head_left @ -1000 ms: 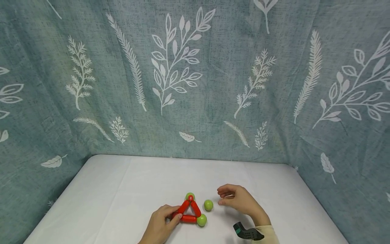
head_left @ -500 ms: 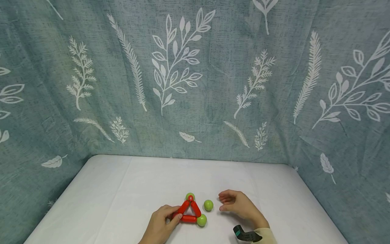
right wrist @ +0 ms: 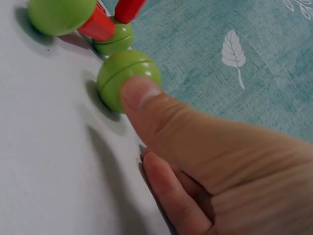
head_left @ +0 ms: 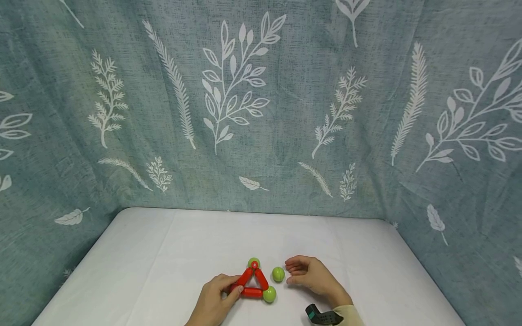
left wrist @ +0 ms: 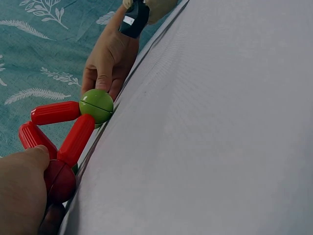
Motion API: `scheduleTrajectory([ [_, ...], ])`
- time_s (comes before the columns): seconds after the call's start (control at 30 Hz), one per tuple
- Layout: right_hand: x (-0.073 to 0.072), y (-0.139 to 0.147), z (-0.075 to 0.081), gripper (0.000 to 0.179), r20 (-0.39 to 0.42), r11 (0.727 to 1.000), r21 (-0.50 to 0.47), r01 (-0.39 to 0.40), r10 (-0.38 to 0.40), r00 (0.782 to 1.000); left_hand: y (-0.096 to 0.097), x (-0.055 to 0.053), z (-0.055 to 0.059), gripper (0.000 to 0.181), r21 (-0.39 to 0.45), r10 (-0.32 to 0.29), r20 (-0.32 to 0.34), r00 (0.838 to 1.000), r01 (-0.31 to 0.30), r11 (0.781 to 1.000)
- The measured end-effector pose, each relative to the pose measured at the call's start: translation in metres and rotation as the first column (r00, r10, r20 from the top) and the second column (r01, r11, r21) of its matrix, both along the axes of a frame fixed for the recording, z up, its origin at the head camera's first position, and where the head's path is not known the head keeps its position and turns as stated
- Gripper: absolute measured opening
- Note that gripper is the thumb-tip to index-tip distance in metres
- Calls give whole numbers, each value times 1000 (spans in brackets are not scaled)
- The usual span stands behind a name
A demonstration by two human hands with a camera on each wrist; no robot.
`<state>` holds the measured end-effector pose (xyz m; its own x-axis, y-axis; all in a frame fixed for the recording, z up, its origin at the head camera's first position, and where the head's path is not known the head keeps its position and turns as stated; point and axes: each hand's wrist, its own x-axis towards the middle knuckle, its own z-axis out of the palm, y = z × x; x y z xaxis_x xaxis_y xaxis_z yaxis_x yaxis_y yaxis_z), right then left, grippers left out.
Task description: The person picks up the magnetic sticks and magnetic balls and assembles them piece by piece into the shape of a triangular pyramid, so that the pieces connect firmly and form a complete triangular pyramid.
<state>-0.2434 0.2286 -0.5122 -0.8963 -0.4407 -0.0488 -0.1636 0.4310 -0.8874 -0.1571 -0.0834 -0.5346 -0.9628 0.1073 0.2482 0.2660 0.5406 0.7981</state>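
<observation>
In the head view my left hand (head_left: 216,299) grips the left corner of a triangle of red rods (head_left: 252,293), part of a ball-and-rod building toy. The left wrist view shows my thumb on a dark red ball (left wrist: 60,181) at that corner. A green ball (head_left: 269,294) sits at the right corner, and another green ball (head_left: 252,261) at the far end, partly behind a red rod end. My right hand (head_left: 311,276), fingers loosely bent, is right beside a loose green ball (head_left: 278,274). In the right wrist view the thumb overlaps this grooved ball (right wrist: 115,81).
A white-covered table (head_left: 195,240) lies under both hands. Behind it hangs a blue-green curtain (head_left: 285,136) with white leaf prints, reaching round both sides. A dark band (head_left: 324,315) is at my right wrist, by a cream sleeve (head_left: 348,315).
My right hand has come lower in the head view, then moved left, close up to the loose green ball. The left hand and the red triangle have stayed in place.
</observation>
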Motion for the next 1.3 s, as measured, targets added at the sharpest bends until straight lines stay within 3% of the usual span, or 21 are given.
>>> scheduleTrajectory([
  [0.57,5,-20,2,49,-6,1000,-8,6,-6,1000,0,0,0,27,1,6,-9,1000,-6,1000],
  [1.1,5,-32,2,47,-84,997,71,15,-9,996,0,0,-2,24,-8,11,-36,999,-11,1000],
  [1.3,5,-34,2,42,-75,995,99,17,-9,997,0,0,-3,24,1,11,-35,999,-11,1000],
])
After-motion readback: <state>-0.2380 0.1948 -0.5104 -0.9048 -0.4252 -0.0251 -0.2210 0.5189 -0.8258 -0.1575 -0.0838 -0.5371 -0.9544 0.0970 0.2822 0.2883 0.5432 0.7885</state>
